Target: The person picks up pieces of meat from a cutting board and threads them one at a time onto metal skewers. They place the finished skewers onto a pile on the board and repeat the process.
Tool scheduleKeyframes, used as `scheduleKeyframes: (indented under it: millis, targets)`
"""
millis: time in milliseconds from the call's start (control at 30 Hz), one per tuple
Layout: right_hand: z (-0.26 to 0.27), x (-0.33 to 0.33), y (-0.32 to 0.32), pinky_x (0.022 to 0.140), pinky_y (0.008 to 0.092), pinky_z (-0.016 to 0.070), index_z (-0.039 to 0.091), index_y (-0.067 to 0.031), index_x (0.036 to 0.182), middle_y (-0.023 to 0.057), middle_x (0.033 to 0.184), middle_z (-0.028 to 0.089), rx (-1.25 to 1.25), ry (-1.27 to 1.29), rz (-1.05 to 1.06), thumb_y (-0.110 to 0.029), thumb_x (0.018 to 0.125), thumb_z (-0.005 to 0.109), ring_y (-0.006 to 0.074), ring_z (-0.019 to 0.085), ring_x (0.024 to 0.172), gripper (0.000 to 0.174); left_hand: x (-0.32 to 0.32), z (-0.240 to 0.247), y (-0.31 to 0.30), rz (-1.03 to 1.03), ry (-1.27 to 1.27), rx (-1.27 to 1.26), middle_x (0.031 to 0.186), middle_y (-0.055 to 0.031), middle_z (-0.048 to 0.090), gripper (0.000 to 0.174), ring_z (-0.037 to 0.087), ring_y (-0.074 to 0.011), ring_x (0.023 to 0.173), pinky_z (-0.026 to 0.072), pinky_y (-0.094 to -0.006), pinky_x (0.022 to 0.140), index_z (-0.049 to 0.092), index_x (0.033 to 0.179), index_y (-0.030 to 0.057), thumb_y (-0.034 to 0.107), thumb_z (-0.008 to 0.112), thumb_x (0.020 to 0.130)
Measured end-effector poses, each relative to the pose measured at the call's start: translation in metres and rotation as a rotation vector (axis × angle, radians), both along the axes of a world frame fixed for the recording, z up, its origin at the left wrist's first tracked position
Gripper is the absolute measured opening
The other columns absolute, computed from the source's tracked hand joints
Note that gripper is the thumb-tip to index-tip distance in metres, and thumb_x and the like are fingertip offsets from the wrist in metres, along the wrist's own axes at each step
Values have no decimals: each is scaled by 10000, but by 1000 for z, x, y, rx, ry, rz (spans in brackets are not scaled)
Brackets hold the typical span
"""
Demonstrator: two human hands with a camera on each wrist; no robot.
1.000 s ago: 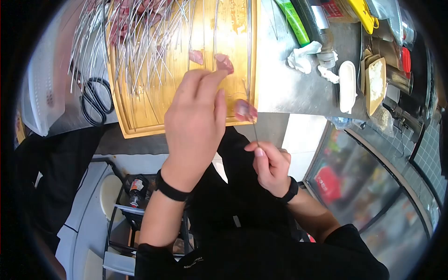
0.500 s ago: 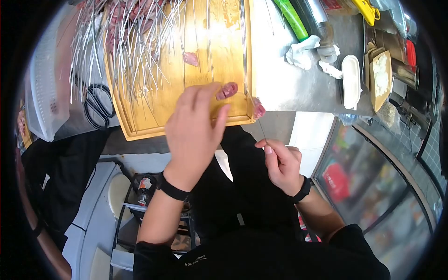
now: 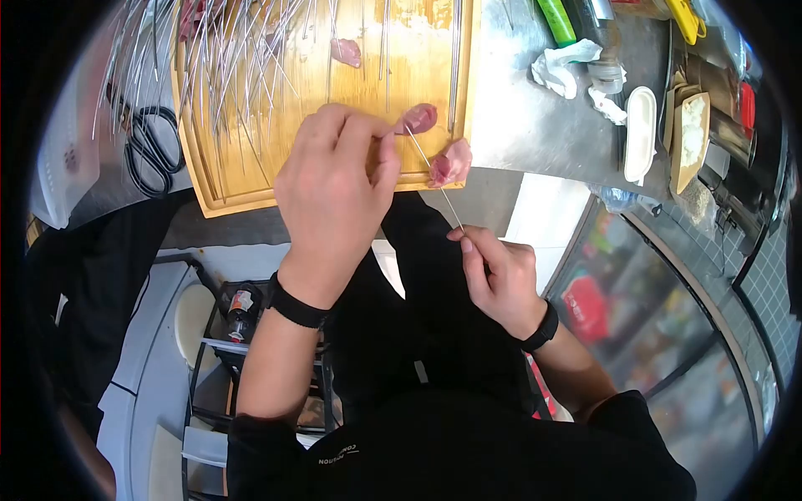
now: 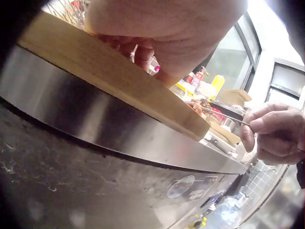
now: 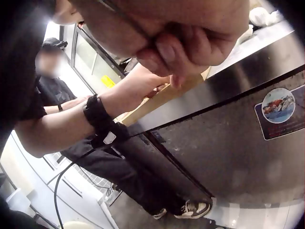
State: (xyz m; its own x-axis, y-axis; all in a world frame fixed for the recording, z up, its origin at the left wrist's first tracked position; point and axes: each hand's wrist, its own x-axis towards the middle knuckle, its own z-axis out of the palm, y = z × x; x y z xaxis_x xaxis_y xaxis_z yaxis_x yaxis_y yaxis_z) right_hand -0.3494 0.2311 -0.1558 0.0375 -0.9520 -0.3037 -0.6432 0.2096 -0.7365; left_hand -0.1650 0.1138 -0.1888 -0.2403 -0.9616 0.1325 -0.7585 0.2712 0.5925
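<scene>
My left hand (image 3: 334, 179) rests on the front of a wooden cutting board (image 3: 251, 108) and pinches a raw meat piece (image 3: 419, 118) with its fingertips. A thin metal skewer (image 3: 434, 177) runs from that piece down to my right hand (image 3: 493, 280), which pinches its lower end just off the counter edge. A second meat piece (image 3: 451, 162) is threaded on the skewer at the board's front corner. The left wrist view shows the skewer (image 4: 224, 116) held by the right hand (image 4: 271, 133). In the right wrist view only curled fingers (image 5: 167, 52) show.
Several bare skewers (image 3: 209, 50) and another meat piece (image 3: 345, 50) lie on the board. Black scissors (image 3: 146, 142) and a white tray (image 3: 58, 167) sit to the left. Crumpled tissue (image 3: 564, 67), a green bottle (image 3: 555, 17) and a white dish (image 3: 639, 134) stand on the right. Another person (image 5: 47, 67) stands nearby.
The left hand slid a meat piece toward the board's front. The right hand tilted the skewer left, so its tip now meets that piece. The threaded piece stayed on the skewer.
</scene>
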Motion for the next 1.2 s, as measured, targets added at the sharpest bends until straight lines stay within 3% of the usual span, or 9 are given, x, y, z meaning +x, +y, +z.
scheduleKeyframes:
  millis: [233, 400, 500, 633, 700, 800, 1067, 1133, 1200]
  targets:
    - [6, -3, 3, 486, 301, 468, 692, -29, 1005, 68, 573, 581, -35, -71, -47, -7, 951, 589, 186, 606, 467, 118, -11, 12, -5, -35, 127, -35, 893, -56, 619, 159, 652, -271, 817, 524, -378, 682, 656, 937, 80, 32, 743, 812]
    - [9, -1, 0, 484, 285, 454, 697, -20, 1002, 53, 572, 570, -40, -97, -119, 7, 960, 569, 160, 594, 466, 137, -14, 1, -11, -207, 112, 30, 904, -66, 638, 170, 648, -262, 788, 520, -360, 657, 655, 968, 62, 44, 746, 826]
    - [7, -2, -1, 486, 286, 454, 698, -19, 1000, 55, 575, 573, -34, -81, -130, 11, 962, 561, 158, 598, 471, 145, -12, 13, -2, -150, -79, 174, 929, -63, 658, 136, 665, -224, 846, 533, -346, 651, 664, 938, 93, 84, 732, 821]
    - [6, -4, -1, 489, 287, 456, 702, -25, 1001, 53, 577, 575, -11, -76, -154, 7, 961, 564, 160, 602, 475, 147, -7, 25, 3, -63, -17, 240, 981, -66, 656, 132, 654, -232, 863, 533, -353, 666, 663, 924, 86, 78, 738, 815]
    - [5, -4, -2, 489, 289, 457, 702, -27, 1000, 52, 576, 575, -18, -71, -145, 5, 962, 566, 159, 602, 474, 145, 1, 19, -5, -134, 18, 42, 1038, -95, 629, 162, 643, -274, 865, 523, -376, 694, 664, 974, 61, 39, 736, 831]
    - [5, -2, -4, 488, 291, 458, 701, -28, 1001, 48, 573, 575, -18, -70, -133, -1, 965, 566, 156, 600, 471, 142, 10, 12, -14, -354, -12, 67, 1089, -107, 608, 196, 636, -300, 916, 525, -388, 722, 672, 995, 69, 57, 757, 819]
    - [-2, -3, -8, 477, 271, 430, 699, -13, 975, 40, 535, 523, -96, -63, -18, 21, 949, 557, 139, 560, 438, 148, 13, 14, -2, -40, -79, 60, 1001, -84, 613, 248, 645, -298, 900, 528, -376, 731, 680, 1004, 83, 112, 814, 797]
    - [-2, -4, -7, 488, 329, 495, 691, -27, 970, 98, 604, 626, -41, -23, 52, -23, 923, 621, 231, 643, 494, 84, 15, 12, 3, -18, -61, 70, 990, -82, 613, 243, 648, -294, 898, 528, -374, 732, 680, 999, 83, 114, 816, 800]
    - [-2, -4, -5, 491, 331, 500, 691, -27, 969, 101, 607, 631, -22, -15, 69, -24, 921, 621, 234, 647, 498, 84, 17, 5, 6, 3, -15, 23, 945, -58, 599, 196, 624, -264, 873, 509, -366, 693, 683, 939, 93, 106, 800, 782]
